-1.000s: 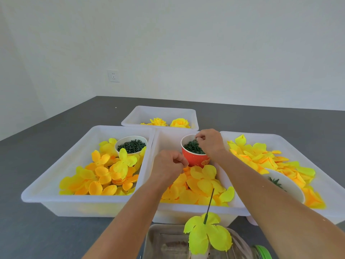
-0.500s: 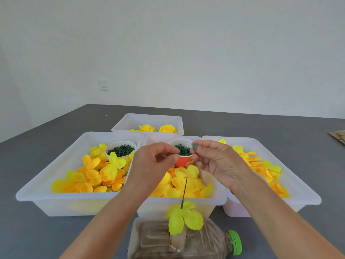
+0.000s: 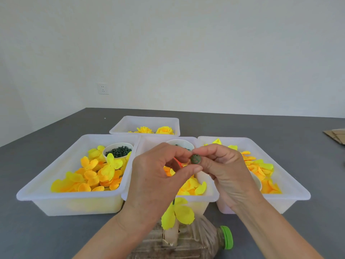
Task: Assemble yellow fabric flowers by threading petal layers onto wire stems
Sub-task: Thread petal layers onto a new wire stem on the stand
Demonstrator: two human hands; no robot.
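Comparing with a second ago: both hands have withdrawn from the red cup (image 3: 177,162) and met above the middle tray (image 3: 209,197). The right hand (image 3: 227,176) now pinches a small green disc (image 3: 195,159) at its fingertips; the left hand (image 3: 158,176) has its fingers curled toward the same piece, and whether its grip bears on the disc cannot be told. Judged from this, the part has been picked and separated, and threading is the next step. The wire stem (image 3: 174,201), carrying one yellow petal layer (image 3: 178,214), stands in the bottle (image 3: 186,243) at the near desk edge, mostly hidden by the left hand.

The grey desk (image 3: 28,230) carries four white trays; the far tray (image 3: 145,121) holds finished flowers (image 3: 164,130). White wall behind, one socket (image 3: 103,88).
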